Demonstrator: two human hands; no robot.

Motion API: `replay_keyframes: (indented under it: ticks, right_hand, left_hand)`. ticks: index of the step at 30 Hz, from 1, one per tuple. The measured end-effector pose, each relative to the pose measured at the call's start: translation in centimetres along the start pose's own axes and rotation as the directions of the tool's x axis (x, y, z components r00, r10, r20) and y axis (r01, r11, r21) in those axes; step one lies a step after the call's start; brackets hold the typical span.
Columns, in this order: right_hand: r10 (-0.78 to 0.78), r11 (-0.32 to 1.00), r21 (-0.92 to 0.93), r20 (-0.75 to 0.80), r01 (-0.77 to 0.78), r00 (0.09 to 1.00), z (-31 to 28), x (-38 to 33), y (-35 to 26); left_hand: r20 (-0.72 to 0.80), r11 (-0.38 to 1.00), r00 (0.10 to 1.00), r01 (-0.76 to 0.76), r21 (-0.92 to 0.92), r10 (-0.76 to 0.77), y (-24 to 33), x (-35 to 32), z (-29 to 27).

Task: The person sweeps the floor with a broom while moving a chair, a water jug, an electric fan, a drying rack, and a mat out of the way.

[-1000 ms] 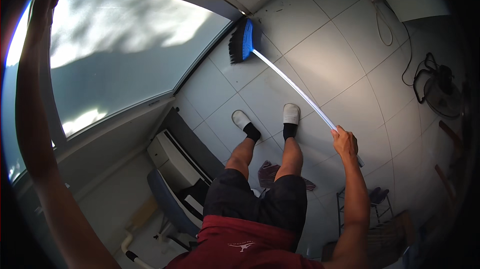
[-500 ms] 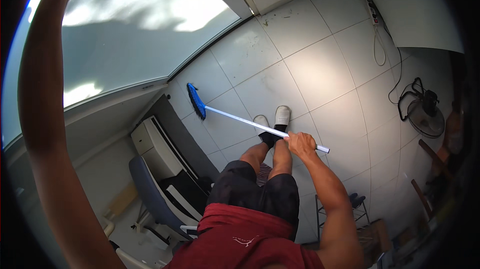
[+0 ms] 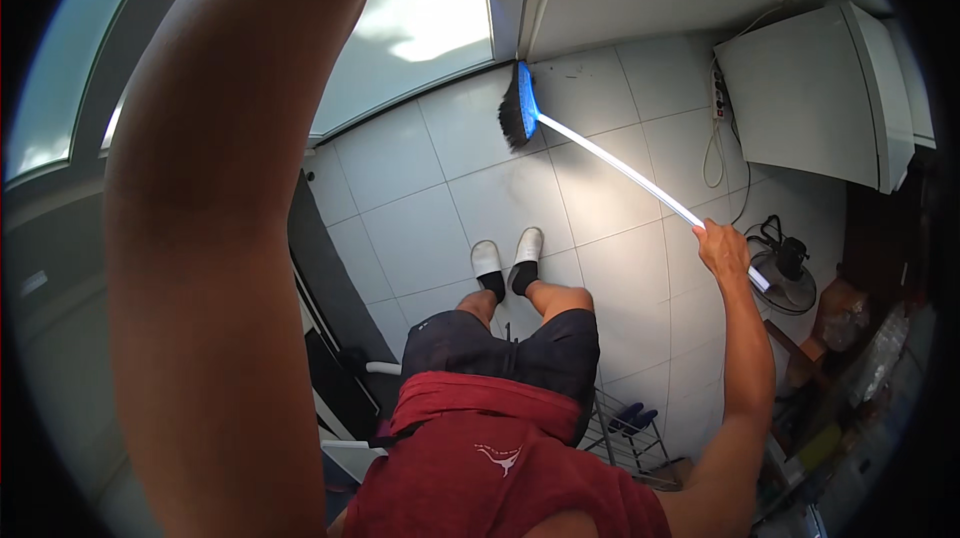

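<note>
My right hand [image 3: 725, 250] is closed around the upper part of a broom [image 3: 620, 166], whose pale handle sticks out a little past my fist. The handle slants away to the far left. At its end, the blue head with dark bristles [image 3: 516, 110] stands on edge over the tiles, beside the corner of the glass door. A few small dark bits of debris [image 3: 574, 71] lie on the floor right of the head. My left arm is raised across the left side and runs out of the top edge, so that hand is hidden from view.
The glass door [image 3: 425, 28] borders the floor at the far left. To the right are a white cabinet [image 3: 800, 103], a power strip [image 3: 718, 96] with a cable, and a fan [image 3: 784, 276]. A wire rack [image 3: 628, 448] stands close by my right side.
The broom head has moved right and away, from the floor near the left wall to the door's corner. My right hand has shifted right and farther out. The view has turned; my left arm looms larger.
</note>
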State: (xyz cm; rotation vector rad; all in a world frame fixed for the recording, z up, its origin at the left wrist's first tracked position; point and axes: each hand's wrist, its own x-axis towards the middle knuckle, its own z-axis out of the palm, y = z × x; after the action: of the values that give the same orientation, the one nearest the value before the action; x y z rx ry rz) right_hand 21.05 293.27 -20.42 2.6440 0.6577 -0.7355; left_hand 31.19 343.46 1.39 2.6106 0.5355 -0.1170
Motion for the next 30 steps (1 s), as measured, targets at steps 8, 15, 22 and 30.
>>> replay_keyframes:
  ticks: [8,15,22,30]
  right_hand:
    - [0.015,0.957,0.282,0.207,-0.074,0.978,0.5,-6.8,1.6]
    - [-0.397,0.898,0.323,0.305,0.298,0.866,12.1,-0.5,-6.1]
    - [-0.463,0.869,-0.039,0.29,0.494,0.837,9.8,11.8,1.2]
    - [-0.388,0.914,-0.129,-0.003,0.384,0.922,-2.4,14.5,16.1]
  left_hand:
    - [-0.294,0.985,0.947,-0.093,0.143,0.132,-0.9,0.8,2.7]
    - [-0.33,0.986,0.94,-0.031,0.163,0.084,0.3,0.2,3.4]
    - [-0.372,0.997,0.926,0.074,0.024,-0.06,-1.9,-1.2,2.6]
    - [-0.381,0.987,0.914,0.162,0.022,-0.141,-1.0,-1.4,3.2]
